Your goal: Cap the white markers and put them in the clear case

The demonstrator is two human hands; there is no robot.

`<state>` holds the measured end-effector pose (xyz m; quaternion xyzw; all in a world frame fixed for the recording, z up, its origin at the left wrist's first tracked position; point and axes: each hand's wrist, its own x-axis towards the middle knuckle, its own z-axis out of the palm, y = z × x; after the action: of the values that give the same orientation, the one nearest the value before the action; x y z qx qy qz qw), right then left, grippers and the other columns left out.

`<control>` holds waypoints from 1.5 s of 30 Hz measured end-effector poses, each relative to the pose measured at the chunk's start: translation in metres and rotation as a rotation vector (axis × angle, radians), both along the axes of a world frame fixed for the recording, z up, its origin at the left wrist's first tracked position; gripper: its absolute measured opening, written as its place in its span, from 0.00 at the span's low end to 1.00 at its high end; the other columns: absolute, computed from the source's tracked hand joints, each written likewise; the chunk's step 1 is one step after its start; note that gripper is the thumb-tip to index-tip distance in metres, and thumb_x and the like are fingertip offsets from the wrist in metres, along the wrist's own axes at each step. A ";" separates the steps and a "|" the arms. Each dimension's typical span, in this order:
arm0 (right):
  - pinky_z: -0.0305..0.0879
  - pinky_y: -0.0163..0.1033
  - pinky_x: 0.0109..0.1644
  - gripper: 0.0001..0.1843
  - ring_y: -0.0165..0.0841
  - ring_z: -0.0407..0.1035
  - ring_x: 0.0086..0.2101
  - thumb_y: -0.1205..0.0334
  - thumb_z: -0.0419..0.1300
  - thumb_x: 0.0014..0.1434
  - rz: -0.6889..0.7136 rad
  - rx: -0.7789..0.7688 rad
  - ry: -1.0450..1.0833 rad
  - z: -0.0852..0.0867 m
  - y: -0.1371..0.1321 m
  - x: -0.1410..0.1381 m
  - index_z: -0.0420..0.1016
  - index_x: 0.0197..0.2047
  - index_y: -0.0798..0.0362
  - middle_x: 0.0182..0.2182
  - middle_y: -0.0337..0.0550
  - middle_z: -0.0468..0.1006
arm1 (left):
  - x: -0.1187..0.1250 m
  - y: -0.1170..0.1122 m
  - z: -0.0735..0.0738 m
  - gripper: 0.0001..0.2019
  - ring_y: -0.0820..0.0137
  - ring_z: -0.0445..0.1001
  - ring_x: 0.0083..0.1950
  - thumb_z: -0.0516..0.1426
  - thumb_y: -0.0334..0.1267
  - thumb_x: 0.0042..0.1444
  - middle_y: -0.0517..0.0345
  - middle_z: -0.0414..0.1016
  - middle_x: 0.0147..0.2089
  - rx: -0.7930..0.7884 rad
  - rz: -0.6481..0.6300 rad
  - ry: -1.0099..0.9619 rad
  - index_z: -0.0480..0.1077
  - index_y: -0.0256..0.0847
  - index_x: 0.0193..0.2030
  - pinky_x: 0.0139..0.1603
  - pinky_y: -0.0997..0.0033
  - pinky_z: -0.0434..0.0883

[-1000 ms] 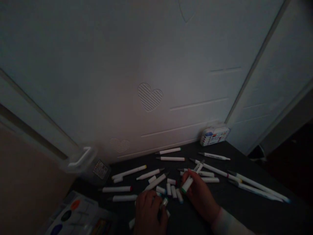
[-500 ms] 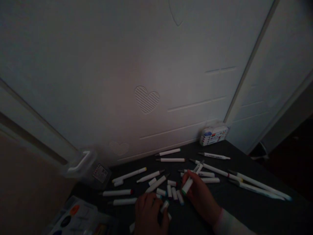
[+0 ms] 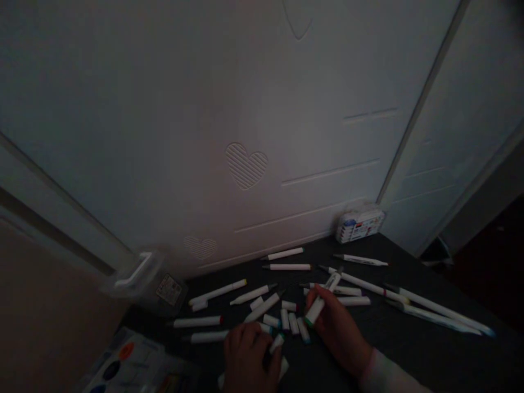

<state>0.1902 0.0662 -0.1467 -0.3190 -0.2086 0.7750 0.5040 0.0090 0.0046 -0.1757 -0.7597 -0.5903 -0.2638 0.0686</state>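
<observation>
The scene is very dim. My right hand (image 3: pixel 335 327) grips a white marker (image 3: pixel 323 300) that points up and away, its green-banded end near my palm. My left hand (image 3: pixel 248 357) is curled with a small white marker cap (image 3: pixel 277 343) pinched at its fingertips. Several loose white caps (image 3: pixel 289 320) lie between the two hands on the dark table (image 3: pixel 409 349). Many white markers (image 3: pixel 216 292) are scattered over the table beyond my hands.
A clear plastic box with a white handle (image 3: pixel 143 275) stands at the left by the wall. A small marker case (image 3: pixel 360 225) sits at the back right. A clear lid with coloured dots (image 3: pixel 123 365) lies at the lower left. A white panelled wall with heart shapes (image 3: pixel 245 164) rises behind.
Both hands have stayed almost in place. My left hand has slid slightly down and nearer with the cap; the view has shifted a little.
</observation>
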 end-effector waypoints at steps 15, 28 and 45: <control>0.45 0.29 0.19 0.19 0.21 0.48 0.14 0.49 0.62 0.44 -0.004 -0.004 -0.022 0.008 0.001 0.002 0.67 0.17 0.57 0.10 0.31 0.56 | 0.022 -0.008 0.029 0.04 0.64 0.66 0.41 0.56 0.35 0.50 0.57 0.72 0.37 -0.122 0.079 -0.076 0.70 0.42 0.34 0.43 0.57 0.64; 0.45 0.29 0.20 0.18 0.21 0.49 0.15 0.50 0.61 0.45 0.021 0.015 -0.050 0.009 0.001 0.005 0.67 0.17 0.56 0.09 0.32 0.56 | 0.024 -0.015 0.033 0.06 0.69 0.70 0.37 0.50 0.36 0.56 0.55 0.70 0.33 0.015 0.046 -0.325 0.65 0.39 0.38 0.36 0.69 0.69; 0.50 0.34 0.23 0.16 0.23 0.49 0.15 0.52 0.58 0.48 0.031 0.039 -0.117 0.011 0.001 0.006 0.67 0.17 0.54 0.10 0.33 0.54 | 0.026 -0.019 0.034 0.09 0.70 0.71 0.39 0.51 0.31 0.53 0.55 0.72 0.37 0.060 -0.054 -0.341 0.63 0.39 0.42 0.39 0.68 0.69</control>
<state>0.1966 0.0674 -0.1355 -0.3507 -0.2575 0.7587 0.4849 0.0350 -0.0142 -0.1417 -0.7172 -0.5646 -0.4081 -0.0170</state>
